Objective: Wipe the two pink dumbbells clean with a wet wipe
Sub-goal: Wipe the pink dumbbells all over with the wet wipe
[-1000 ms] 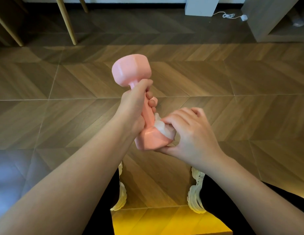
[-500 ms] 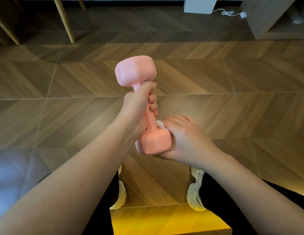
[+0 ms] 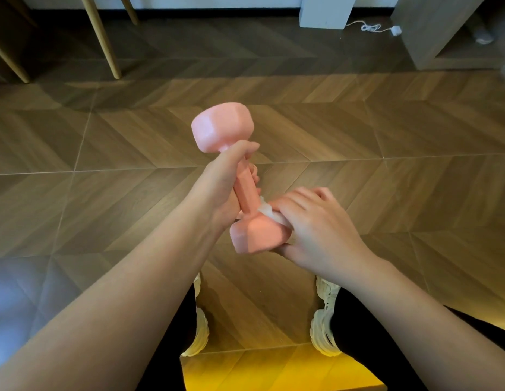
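Out over the wood floor [image 3: 415, 193], about the middle of our view, we've got the pink dumbbell [image 3: 247, 193] held up in the air between both hands. Our left forearm comes in from the bottom left. The left hand [image 3: 221, 193] is wrapped round the handle, with the fingers curled to the far side and the thumb lying up along the bar toward the top head, so that one is clamped on tight. Our right arm comes in from the bottom right. The right hand [image 3: 319, 230] sits over the lower head, fingers curved across the top of it and thumb tucked under the bottom edge. It's squeezing the wet wipe [image 3: 267, 213] against the pink, right where the handle meets that head. The fingers are a bit blurry, so we can't say much more about how they lie.

The dumbbell's long axis runs close to upright in our view. It leans a little, with the far head up and to the left and the near head down and to the right, closer to us.

Here's our count: one dumbbell, one white wipe (mostly hidden under the fingers), two hands.

Below the hands are two chunky cream shoes, the left shoe [image 3: 199, 334] and the right shoe [image 3: 322, 328], planted on the floor. Way at the back there are wooden chair legs [image 3: 100, 38], a white cable [image 3: 369, 27] and a grey cabinet [image 3: 432, 29].
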